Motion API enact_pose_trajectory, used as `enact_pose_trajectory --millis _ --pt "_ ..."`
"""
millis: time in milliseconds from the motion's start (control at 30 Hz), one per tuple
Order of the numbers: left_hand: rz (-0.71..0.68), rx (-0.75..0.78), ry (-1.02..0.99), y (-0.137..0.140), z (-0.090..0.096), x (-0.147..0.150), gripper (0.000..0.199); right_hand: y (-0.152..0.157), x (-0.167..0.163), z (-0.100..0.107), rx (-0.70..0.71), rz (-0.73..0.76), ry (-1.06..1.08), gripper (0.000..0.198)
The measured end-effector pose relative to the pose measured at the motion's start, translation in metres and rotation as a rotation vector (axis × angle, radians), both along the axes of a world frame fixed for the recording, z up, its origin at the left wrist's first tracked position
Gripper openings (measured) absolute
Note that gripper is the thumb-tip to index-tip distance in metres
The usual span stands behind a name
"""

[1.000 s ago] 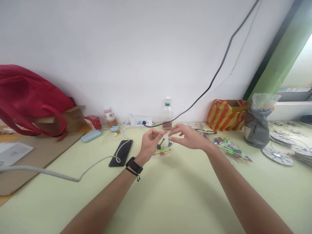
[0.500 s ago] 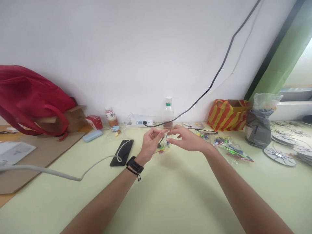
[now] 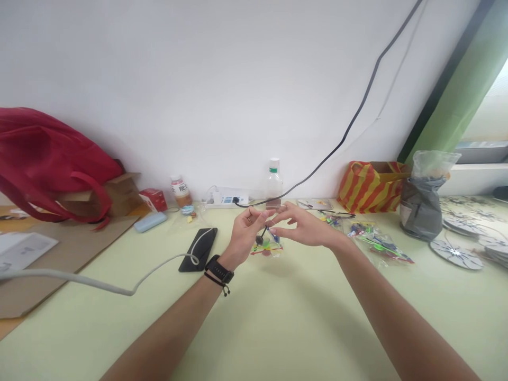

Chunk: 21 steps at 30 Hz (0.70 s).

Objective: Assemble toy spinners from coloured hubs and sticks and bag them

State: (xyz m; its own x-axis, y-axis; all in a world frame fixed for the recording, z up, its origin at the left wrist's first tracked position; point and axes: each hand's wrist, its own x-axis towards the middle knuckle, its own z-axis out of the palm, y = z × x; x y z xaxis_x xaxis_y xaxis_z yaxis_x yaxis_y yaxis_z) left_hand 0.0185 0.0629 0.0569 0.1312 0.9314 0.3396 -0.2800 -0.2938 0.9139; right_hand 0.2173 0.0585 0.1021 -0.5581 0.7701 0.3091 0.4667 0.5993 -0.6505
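Observation:
Between my hands hangs a small clear plastic bag [image 3: 271, 248] of colourful plastic parts. Red, yellow, green and blue pieces show at its bottom, with a dark rod ending in a round dark piece [image 3: 259, 240] beside them. My left hand [image 3: 241, 237], wearing a black watch [image 3: 219, 269], pinches the bag's upper edge between thumb and forefinger. My right hand [image 3: 304, 226] has its bent fingers at the same edge, thumb a little lower. The fingers partly hide the top of the bag.
Left of my hands lies a black phone [image 3: 198, 250] under a grey cable [image 3: 162, 263]. A clear bottle [image 3: 273, 185] stands behind them by a power strip [image 3: 228, 199]. On the right are bagged colourful parts [image 3: 383, 247], a striped bag [image 3: 371, 188] and grey slotted discs [image 3: 455, 254].
The bag of parts has swung out below my hands, so more of its coloured pieces and the round dark piece show. My right fingers have shifted slightly; my left hand stays nearly still.

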Motion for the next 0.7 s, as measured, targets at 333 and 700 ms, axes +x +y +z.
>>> enact_pose_trajectory --millis 333,700 --pt "-0.029 -0.001 -0.042 -0.009 0.015 0.003 0.035 -0.009 0.000 0.011 0.155 0.077 -0.044 0.030" --pt "-0.012 -0.003 -0.058 -0.005 0.017 -0.001 0.032 -0.003 0.000 0.013 0.140 -0.016 0.178 0.019"
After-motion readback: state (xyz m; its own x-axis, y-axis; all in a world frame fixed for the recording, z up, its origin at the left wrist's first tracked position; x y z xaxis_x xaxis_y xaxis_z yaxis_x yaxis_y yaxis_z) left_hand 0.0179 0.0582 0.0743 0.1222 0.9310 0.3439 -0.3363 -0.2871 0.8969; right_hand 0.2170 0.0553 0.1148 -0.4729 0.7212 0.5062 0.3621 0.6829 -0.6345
